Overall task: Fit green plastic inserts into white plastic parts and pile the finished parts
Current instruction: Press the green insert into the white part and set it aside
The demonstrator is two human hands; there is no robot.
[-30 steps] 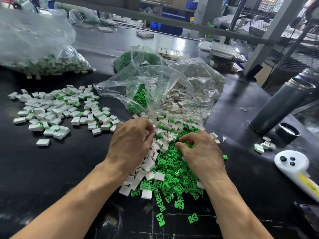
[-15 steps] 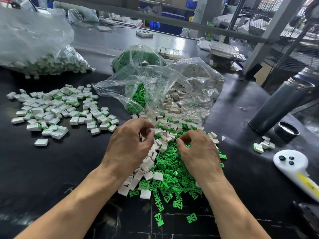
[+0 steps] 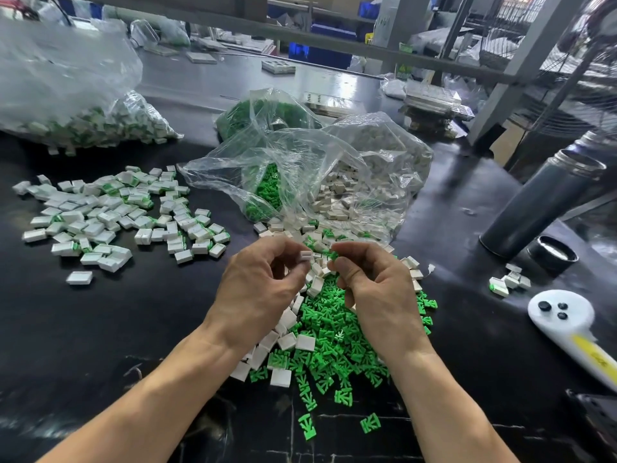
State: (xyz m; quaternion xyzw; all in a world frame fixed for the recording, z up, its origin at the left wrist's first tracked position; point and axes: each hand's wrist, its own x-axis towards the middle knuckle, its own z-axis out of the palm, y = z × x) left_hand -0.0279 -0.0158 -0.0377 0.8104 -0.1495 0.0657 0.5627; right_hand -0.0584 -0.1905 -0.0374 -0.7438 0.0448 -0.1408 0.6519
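My left hand (image 3: 263, 289) pinches a small white plastic part (image 3: 306, 255) between thumb and fingertips. A short gap to its right, my right hand (image 3: 377, 289) pinches a green insert (image 3: 333, 256). Both are held above a loose heap of green inserts (image 3: 334, 345) mixed with white parts (image 3: 287, 342) on the black table. To the left lies a spread pile of finished white parts with green showing (image 3: 110, 215).
An open clear bag (image 3: 300, 175) of inserts and white parts lies behind the heap. Another bag of finished parts (image 3: 83, 125) sits at the far left. At right stand a dark steel flask (image 3: 541, 202), its lid (image 3: 552, 253), a white controller (image 3: 567, 325) and a few parts (image 3: 509, 282).
Both hands have lifted off the heap. The left came up with a white part, the right with a green insert, and the two pieces now face each other.
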